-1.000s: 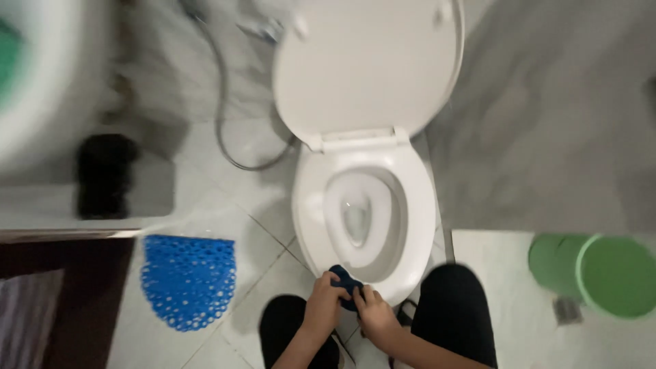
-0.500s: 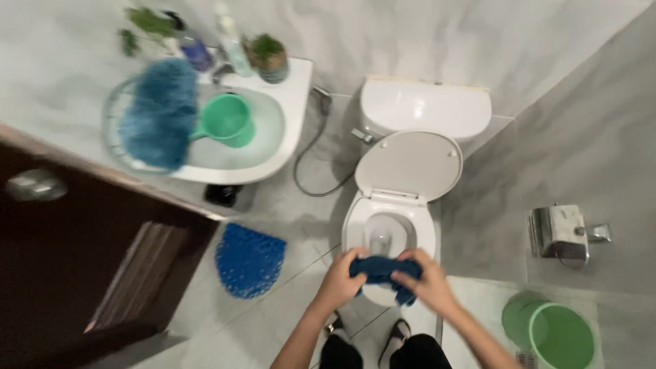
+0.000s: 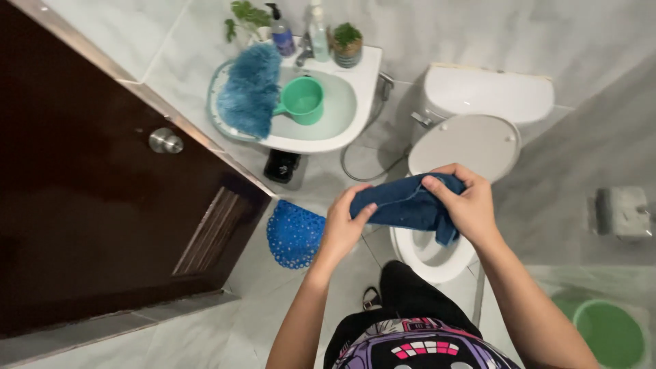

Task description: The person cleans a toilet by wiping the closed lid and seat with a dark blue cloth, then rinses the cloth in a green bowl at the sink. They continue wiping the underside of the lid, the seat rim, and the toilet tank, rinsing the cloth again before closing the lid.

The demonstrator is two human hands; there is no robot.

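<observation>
You are gripping the blue cloth (image 3: 408,203) with both hands, left hand (image 3: 339,225) and right hand (image 3: 466,201) clenched on its ends, above the open toilet (image 3: 437,254). Wiping is not showing yet; the cloth is touching nothing.

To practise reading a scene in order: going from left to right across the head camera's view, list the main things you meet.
Dark brown door → round door knob → fluffy blue duster → green cup in the white sink → left hand → blue cloth → right hand → wall-mounted paper holder.
</observation>
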